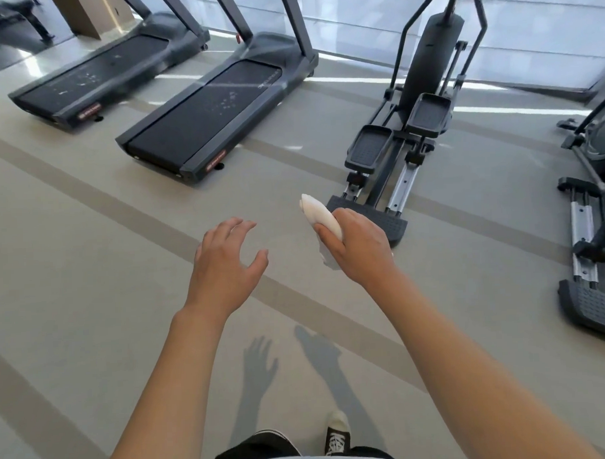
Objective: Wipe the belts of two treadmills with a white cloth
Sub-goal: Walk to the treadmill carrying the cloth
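White cloth (pixel 319 213), rolled into a thick wad, sits in the right hand (pixel 356 246); the fingers are curled round its lower part, and the free end sticks out toward 11 o'clock. A thin corner of the cloth hangs below the palm. The left hand (pixel 223 263) is held out beside it, palm down, its fingers spread and slightly bent, holding nothing. Both hands hover above the pale floor (pixel 90 271), which is crossed by darker stripes, and their shadows fall on it near 6 o'clock.

The near treadmill (pixel 218 108) lies at about 11 o'clock from the hands, well apart from them; its dark belt (pixel 204 119) carries pale specks toward the far end. The far treadmill (pixel 107 71) stands at 10 o'clock, parallel to the first, with similar pale marks on its belt (pixel 93 77). An elliptical trainer (pixel 407 122) stands at 1 o'clock, its rear foot just beyond the right hand. Part of another machine (pixel 592 219) shows at 3 o'clock. A black sneaker (pixel 336 434) with a white toe is at 6 o'clock.
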